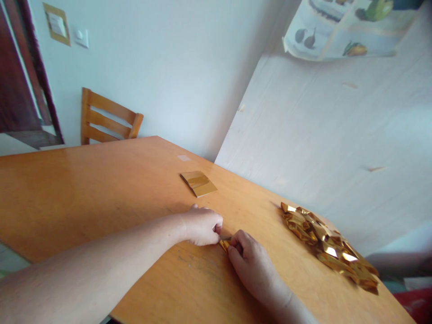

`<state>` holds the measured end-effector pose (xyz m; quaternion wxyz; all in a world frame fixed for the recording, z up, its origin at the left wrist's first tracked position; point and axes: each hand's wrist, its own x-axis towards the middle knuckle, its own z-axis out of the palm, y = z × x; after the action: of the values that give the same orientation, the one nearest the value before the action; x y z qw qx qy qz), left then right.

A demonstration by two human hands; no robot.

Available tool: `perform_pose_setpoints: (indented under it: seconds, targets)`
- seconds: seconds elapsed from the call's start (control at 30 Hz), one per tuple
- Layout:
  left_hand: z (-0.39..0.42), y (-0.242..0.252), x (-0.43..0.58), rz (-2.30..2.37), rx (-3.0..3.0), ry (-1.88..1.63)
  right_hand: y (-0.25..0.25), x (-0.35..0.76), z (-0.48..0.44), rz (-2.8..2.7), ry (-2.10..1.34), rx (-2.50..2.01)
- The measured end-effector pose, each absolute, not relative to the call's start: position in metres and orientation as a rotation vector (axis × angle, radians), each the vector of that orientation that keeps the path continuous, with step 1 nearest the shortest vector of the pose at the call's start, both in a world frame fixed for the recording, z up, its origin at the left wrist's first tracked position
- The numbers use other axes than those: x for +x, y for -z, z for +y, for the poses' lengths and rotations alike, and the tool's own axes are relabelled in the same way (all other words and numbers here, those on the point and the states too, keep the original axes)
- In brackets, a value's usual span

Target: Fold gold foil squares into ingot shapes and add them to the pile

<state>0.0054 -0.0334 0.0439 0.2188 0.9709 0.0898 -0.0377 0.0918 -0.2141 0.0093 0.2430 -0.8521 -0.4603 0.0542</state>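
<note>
A small piece of shiny gold foil paper lies between my two hands, just above or on the wooden table. My left hand reaches in from the left with its fingers closed on the foil's left end. On the other side, my right hand pinches the right end between thumb and forefinger. Most of the foil is hidden by my fingers. Beyond my left hand lies a flat stack of gold paper squares. To the right is a pile of folded gold foil pieces.
The wooden table meets a pale wall panel on the right. A wooden chair stands behind its far edge. A small pale paper patch is near the far corner. A fruit poster hangs at upper right.
</note>
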Motion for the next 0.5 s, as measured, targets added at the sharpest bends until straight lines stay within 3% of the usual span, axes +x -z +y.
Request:
perform_pose_setpoints:
  seconds: [0.5]
  targets:
    - [-0.0379, -0.0395, 0.0067, 0.275, 2.720, 0.018, -0.0086, 0.0949, -0.2126, -1.212, -0.154, -2.349]
